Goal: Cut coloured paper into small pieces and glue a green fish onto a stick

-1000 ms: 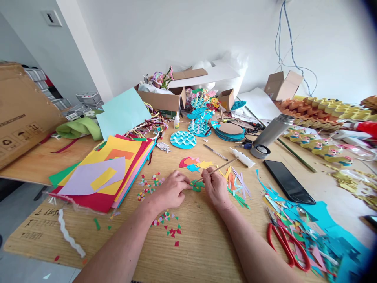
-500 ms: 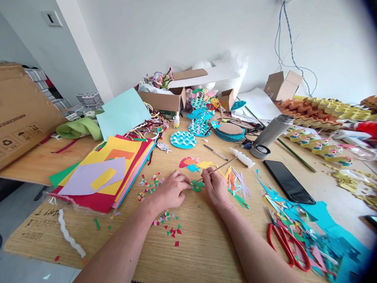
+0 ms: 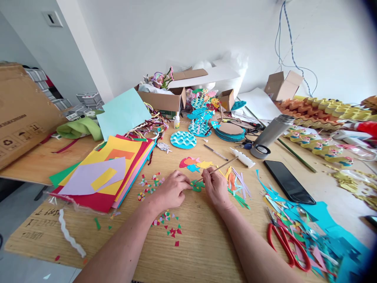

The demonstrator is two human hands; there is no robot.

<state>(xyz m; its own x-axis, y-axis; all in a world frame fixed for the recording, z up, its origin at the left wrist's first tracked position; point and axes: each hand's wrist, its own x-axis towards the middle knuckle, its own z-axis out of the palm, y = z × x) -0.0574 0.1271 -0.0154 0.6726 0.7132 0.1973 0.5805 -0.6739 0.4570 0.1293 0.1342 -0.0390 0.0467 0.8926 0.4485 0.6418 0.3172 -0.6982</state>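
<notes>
A small green paper fish [image 3: 196, 186] with tiny coloured bits on it lies on the table between my hands. My left hand [image 3: 174, 189] is closed, its fingers curled and the fingertips pressing the fish's left edge. Pinched in my right hand [image 3: 215, 188] is a thin wooden stick [image 3: 219, 168]; its lower tip touches or hovers just over the fish, I cannot tell which. Just beyond lie cut paper fish, among them a blue one [image 3: 193, 168] and a yellow one [image 3: 204, 164]. Paper dots [image 3: 150, 182] are scattered left of my left hand, with small red triangles [image 3: 173, 232] nearer me.
Coloured paper sheets [image 3: 97, 173] are stacked at left. Paper strips [image 3: 235, 184], a white glue bottle [image 3: 244, 158], a phone [image 3: 290, 181] and a steel flask [image 3: 272, 133] stand or lie at right. Red-handled scissors [image 3: 287, 243] rest beside blue scraps [image 3: 332, 232]. Wavy blue discs [image 3: 183, 140] sit farther back.
</notes>
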